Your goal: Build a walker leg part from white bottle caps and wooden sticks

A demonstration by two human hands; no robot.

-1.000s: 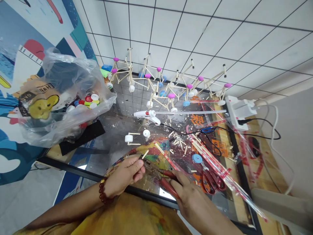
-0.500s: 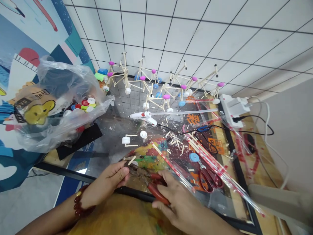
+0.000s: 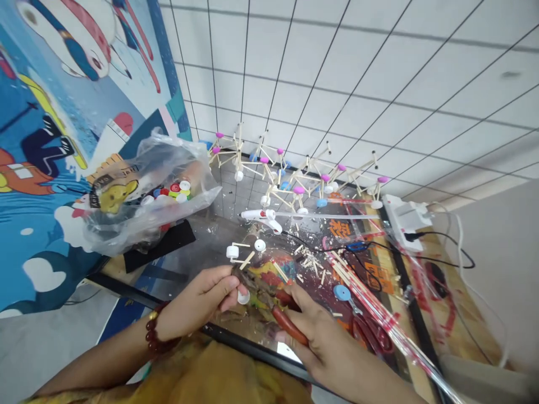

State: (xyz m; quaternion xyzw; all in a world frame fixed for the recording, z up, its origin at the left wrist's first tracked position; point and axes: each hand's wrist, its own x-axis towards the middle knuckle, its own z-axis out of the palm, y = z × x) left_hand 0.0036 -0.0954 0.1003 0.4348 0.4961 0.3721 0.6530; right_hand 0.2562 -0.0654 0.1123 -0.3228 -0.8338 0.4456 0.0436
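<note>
My right hand [image 3: 322,336] is wrapped round the red handles of a pair of pliers [image 3: 290,325]. The dark jaws of the pliers reach left to the fingertips of my left hand [image 3: 217,292]. Those fingers are closed in a pinch on a short wooden stick [image 3: 247,260], whose pale end sticks up past the jaws; its lower end is hidden. Just under the left fingers a white bottle cap [image 3: 243,298] shows in part. Beyond the hands lie a white wheel piece with sticks [image 3: 232,252] and a white round cap [image 3: 260,245].
Several stick models with coloured caps [image 3: 298,191] stand along the wall. A white glue gun [image 3: 263,217] lies in front of them. At left is a plastic bag of caps [image 3: 151,213]. Wrapped sticks [image 3: 370,297], scissors [image 3: 370,334], wood scraps [image 3: 311,261] and a power strip [image 3: 404,219] lie right.
The view has shifted, so the scene sits lower and further right. Both hands keep their hold on the stick and the pliers, close together.
</note>
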